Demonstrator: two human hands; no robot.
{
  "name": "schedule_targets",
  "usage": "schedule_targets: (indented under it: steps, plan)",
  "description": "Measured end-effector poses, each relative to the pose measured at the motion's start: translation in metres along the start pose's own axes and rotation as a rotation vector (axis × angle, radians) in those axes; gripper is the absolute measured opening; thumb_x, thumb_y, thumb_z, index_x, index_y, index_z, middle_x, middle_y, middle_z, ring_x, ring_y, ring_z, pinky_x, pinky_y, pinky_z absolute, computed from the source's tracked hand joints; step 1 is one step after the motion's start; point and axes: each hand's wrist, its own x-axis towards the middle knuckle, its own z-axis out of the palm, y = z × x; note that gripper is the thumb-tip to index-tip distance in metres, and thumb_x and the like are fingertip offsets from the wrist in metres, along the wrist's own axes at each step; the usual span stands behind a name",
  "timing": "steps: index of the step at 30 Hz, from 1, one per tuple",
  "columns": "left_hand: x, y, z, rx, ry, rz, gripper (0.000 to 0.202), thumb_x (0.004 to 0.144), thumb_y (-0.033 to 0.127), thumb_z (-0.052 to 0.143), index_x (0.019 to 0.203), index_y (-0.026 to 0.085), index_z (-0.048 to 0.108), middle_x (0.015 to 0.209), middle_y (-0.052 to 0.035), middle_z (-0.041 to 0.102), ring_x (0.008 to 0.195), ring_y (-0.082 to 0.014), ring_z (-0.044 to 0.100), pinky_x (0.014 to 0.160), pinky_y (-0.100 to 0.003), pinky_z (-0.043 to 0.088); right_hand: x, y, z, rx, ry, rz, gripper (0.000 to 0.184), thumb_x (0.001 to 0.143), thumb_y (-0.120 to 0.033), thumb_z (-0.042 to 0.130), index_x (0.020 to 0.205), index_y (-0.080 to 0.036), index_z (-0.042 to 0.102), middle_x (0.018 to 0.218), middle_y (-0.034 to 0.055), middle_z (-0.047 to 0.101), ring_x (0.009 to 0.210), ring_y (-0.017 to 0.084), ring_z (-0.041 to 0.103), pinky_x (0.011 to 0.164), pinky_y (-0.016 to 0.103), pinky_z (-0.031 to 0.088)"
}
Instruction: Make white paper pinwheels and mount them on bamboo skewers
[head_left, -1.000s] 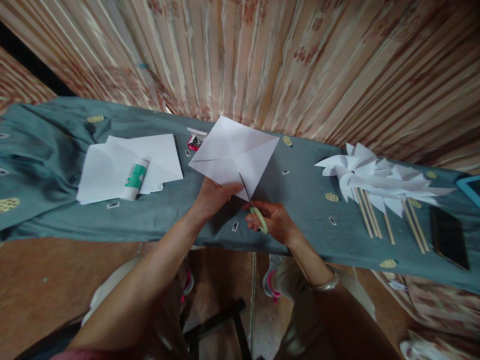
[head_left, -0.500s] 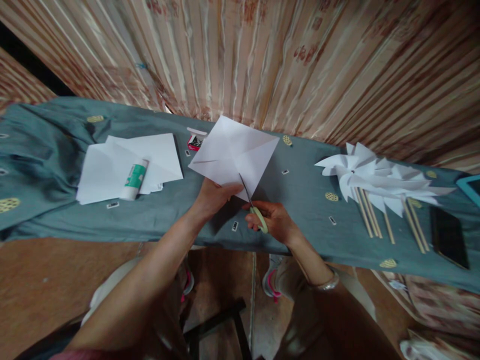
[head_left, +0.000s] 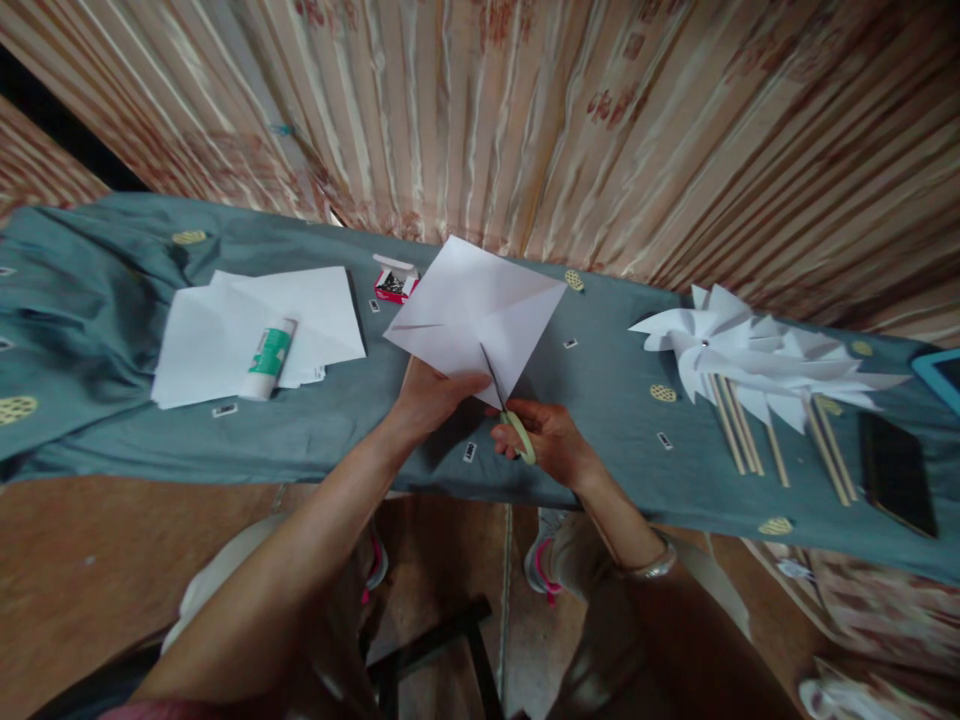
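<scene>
A square sheet of white paper (head_left: 480,300) is held up over the cloth, one corner pointing toward me. My left hand (head_left: 431,395) grips it near that corner, thumb on top and the other fingers hidden underneath. In my right hand (head_left: 551,440) is a pair of scissors (head_left: 517,435) with pale green handles. Their blade lies across the near corner, its tip toward the sheet's middle. A slit shows at the sheet's left corner, and faint creases cross the paper. Just beyond its left edge sits a small red and white box (head_left: 395,283), lid up, with small dark pieces inside.
A green cloth (head_left: 600,470) covers the long table. On the left, a glue stick (head_left: 268,360) rests on white sheets (head_left: 322,310). Paper pinwheels (head_left: 742,345) on sticks (head_left: 739,425) lie right, beside a dark phone (head_left: 896,470) and a blue-edged device (head_left: 934,375). A curtain (head_left: 480,120) hangs behind.
The paper has shifted slightly right and away from the red box, which shows more fully. My left hand has moved a little with it. The scissors stay at the near corner.
</scene>
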Motion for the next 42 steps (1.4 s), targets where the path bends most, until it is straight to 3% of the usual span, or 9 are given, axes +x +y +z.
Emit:
schedule_targets:
  steps: [7, 25, 34, 42]
  plan:
    - [0.000, 0.003, 0.000, 0.005, -0.003, -0.019, 0.021, 0.055, 0.020, 0.073, 0.071, 0.021, 0.059, 0.063, -0.0003, 0.061, 0.068, -0.0202, 0.060, 0.058, -0.030, 0.046, 0.000, 0.001, 0.001, 0.020, 0.018, 0.005, 0.042, 0.049, -0.042, 0.086, 0.077, -0.015, 0.068, 0.051, -0.0038, 0.061, 0.044, 0.007, 0.050, 0.045, 0.021, 0.039]
    - [0.000, 0.001, -0.001, -0.014, -0.018, -0.008, 0.022, 0.056, 0.021, 0.073, 0.073, 0.019, 0.060, 0.066, 0.0007, 0.062, 0.061, -0.0151, 0.055, 0.056, -0.027, 0.043, 0.001, 0.003, 0.001, 0.016, 0.018, -0.023, 0.041, 0.050, -0.039, 0.085, 0.077, -0.015, 0.068, 0.052, -0.0038, 0.062, 0.043, 0.007, 0.050, 0.043, 0.021, 0.040]
    - [0.002, -0.006, -0.002, 0.043, -0.014, 0.022, 0.019, 0.056, 0.023, 0.073, 0.070, 0.019, 0.062, 0.073, -0.0014, 0.065, 0.064, -0.0156, 0.056, 0.060, -0.028, 0.046, 0.002, 0.006, 0.001, -0.022, 0.004, -0.076, 0.038, 0.054, -0.044, 0.083, 0.062, -0.017, 0.057, 0.054, -0.0026, 0.061, 0.044, 0.007, 0.051, 0.043, 0.020, 0.040]
    - [0.002, -0.008, -0.003, 0.073, -0.009, 0.031, 0.020, 0.056, 0.024, 0.073, 0.073, 0.019, 0.064, 0.078, -0.0019, 0.066, 0.069, -0.0166, 0.058, 0.063, -0.029, 0.048, 0.001, 0.003, -0.001, -0.069, 0.012, -0.083, 0.045, 0.058, -0.042, 0.081, 0.090, -0.017, 0.061, 0.056, -0.0036, 0.063, 0.046, 0.008, 0.053, 0.045, 0.021, 0.042]
